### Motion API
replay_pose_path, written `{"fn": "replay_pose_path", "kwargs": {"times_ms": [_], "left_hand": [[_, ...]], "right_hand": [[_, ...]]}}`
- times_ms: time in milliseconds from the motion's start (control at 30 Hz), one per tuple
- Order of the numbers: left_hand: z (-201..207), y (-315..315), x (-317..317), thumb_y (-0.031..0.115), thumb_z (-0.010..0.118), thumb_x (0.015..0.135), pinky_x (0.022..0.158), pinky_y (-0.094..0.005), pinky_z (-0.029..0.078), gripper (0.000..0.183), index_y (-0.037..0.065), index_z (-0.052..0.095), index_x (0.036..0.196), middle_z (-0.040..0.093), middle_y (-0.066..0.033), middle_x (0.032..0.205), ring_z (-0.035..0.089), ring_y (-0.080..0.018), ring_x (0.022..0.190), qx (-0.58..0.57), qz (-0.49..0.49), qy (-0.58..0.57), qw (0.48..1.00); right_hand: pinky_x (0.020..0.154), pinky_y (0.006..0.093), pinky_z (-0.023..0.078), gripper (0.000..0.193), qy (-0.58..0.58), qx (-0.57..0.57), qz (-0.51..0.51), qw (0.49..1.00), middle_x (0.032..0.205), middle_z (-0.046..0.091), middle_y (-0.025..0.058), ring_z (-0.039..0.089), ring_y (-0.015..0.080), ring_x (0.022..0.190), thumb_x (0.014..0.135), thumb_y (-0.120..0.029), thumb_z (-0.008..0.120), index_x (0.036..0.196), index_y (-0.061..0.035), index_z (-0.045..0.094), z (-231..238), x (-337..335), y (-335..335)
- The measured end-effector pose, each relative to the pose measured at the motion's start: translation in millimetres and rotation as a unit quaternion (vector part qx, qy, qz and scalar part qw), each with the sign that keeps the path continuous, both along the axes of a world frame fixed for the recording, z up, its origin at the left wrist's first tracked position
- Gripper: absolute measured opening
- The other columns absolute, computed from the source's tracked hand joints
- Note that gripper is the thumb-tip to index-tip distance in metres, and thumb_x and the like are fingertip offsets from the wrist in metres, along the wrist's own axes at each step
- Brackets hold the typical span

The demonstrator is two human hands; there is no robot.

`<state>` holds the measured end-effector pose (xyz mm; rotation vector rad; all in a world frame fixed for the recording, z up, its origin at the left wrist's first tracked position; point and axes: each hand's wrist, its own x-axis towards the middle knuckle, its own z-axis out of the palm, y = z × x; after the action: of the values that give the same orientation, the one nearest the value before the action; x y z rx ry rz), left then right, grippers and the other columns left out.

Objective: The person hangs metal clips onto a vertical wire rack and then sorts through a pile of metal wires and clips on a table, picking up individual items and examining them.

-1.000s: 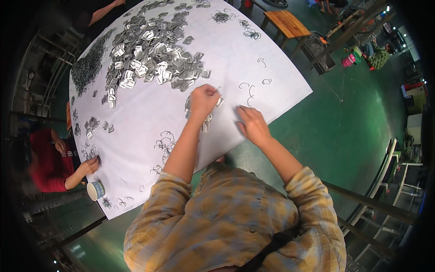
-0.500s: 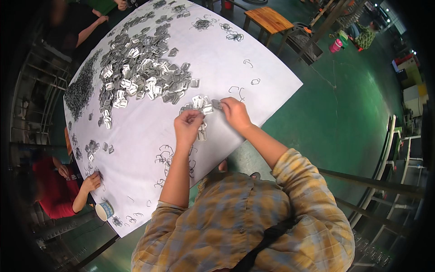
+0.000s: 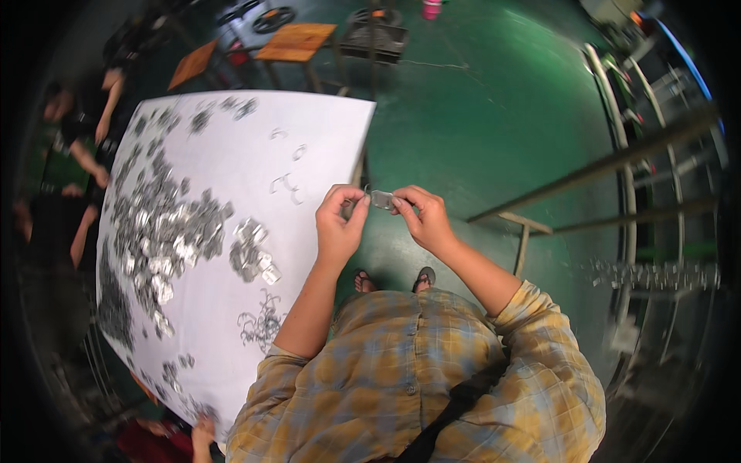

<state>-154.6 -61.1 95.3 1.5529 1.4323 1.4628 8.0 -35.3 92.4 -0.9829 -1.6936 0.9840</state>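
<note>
Off the table's right edge, above the green floor, my two hands meet at a small flat grey metal piece (image 3: 381,200) with rounded corners. My right hand (image 3: 424,219) pinches its right end between thumb and fingers. At its left end, my left hand (image 3: 340,224) is closed in a pinch, with a thin dark sliver, perhaps bent wire, at the fingertips; blur hides exactly what it grips. To the left on the white tabletop (image 3: 231,324) lie a small pile of similar metal pieces (image 3: 251,251) and a cluster of bent wire hooks (image 3: 261,324).
A large heap of metal pieces (image 3: 166,239) covers the table's left part, beside a dark mass of small wires (image 3: 116,312). Several people stand at the far left side; a red sleeve (image 3: 158,440) shows near lower left. Metal rails (image 3: 610,166) run along the right.
My view has turned right, and the table now sits further left. My hands have left the small pile and come together around the metal piece beyond the table edge.
</note>
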Motion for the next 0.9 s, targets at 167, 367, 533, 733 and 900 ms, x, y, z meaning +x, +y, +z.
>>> {"fn": "replay_pose_path", "kwargs": {"times_ms": [167, 367, 533, 733, 900], "left_hand": [[-21.4, 17.8, 67.6, -0.002, 0.054, 0.083, 0.080, -0.0265, 0.044, 0.005, -0.002, 0.053, 0.088, 0.059, -0.0116, 0.095, 0.056, -0.0149, 0.087, 0.006, -0.181, -0.073, 0.981], [-17.3, 14.9, 162.9, -0.002, 0.049, 0.087, 0.079, -0.0263, 0.044, 0.007, 0.000, 0.046, 0.093, 0.060, -0.0119, 0.094, 0.056, -0.0130, 0.085, -0.101, -0.369, -0.188, 0.905], [-23.4, 7.1, 234.0, 0.000, 0.052, 0.085, 0.078, -0.0268, 0.045, 0.007, 0.001, 0.048, 0.091, 0.059, -0.0084, 0.088, 0.057, -0.0137, 0.085, -0.089, -0.465, -0.133, 0.871], [-30.6, -5.5, 293.9, 0.003, 0.053, 0.085, 0.074, -0.0253, 0.045, 0.006, 0.001, 0.049, 0.089, 0.060, -0.0067, 0.085, 0.057, -0.0121, 0.080, -0.079, -0.536, -0.050, 0.839], [-31.4, -13.9, 315.2, 0.004, 0.054, 0.084, 0.072, -0.0256, 0.044, 0.006, 0.001, 0.050, 0.088, 0.061, -0.0064, 0.083, 0.057, -0.0114, 0.079, -0.072, -0.568, -0.002, 0.820]], "right_hand": [[0.056, 0.0313, 0.047, 0.009, -0.012, 0.022, -0.062, 0.998, 0.074, 0.059, 0.0118, 0.060, 0.0218, 0.064, 0.082, -0.002, 0.055, 0.087, 0.0015, 0.061, -6.0, 74.2, -23.1], [0.053, 0.0306, 0.045, 0.010, -0.037, 0.058, -0.172, 0.983, 0.072, 0.059, 0.0114, 0.057, 0.0220, 0.059, 0.079, -0.008, 0.062, 0.083, 0.0005, 0.062, -11.9, 172.2, -73.3], [0.048, 0.0267, 0.040, 0.017, -0.058, -0.068, -0.529, 0.844, 0.060, 0.056, 0.0080, 0.051, 0.0142, 0.052, 0.074, -0.015, 0.067, 0.076, -0.0001, 0.062, -49.9, 268.6, -146.6], [0.056, 0.0332, 0.044, 0.025, -0.114, -0.125, -0.703, 0.691, 0.064, 0.058, 0.0086, 0.055, 0.0208, 0.057, 0.069, -0.023, 0.069, 0.082, -0.0016, 0.065, -87.3, 367.4, -148.4], [0.063, 0.0374, 0.046, 0.030, -0.128, -0.158, -0.682, 0.702, 0.068, 0.060, 0.0121, 0.059, 0.0287, 0.064, 0.066, -0.024, 0.067, 0.089, -0.0048, 0.067, -90.0, 385.2, -119.1]]}}
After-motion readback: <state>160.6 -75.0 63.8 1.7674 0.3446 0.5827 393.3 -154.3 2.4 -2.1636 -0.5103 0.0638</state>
